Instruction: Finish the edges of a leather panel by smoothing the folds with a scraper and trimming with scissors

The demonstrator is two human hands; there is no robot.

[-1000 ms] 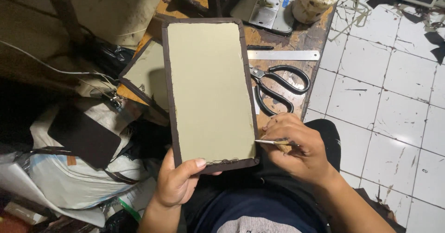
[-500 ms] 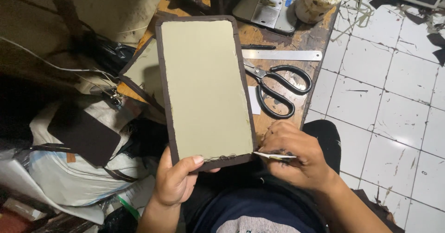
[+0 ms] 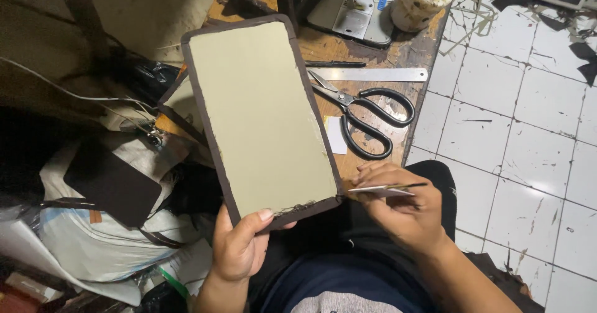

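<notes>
Panel, flat olive with dark brown edging, looks stiff and light to us, held over the table by left hand fingers pinching its bottom edge, right hand pinching a thin card at its corner.

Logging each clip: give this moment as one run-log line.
left hand: grips bottom edge of pale rectangular panel with dark brown border | right hand: holds thin flat card at panel's lower right corner

White tiled floor on the right, scuffed and scrap-strewn; worn wooden table ahead; dim clutter and bags left.
</notes>
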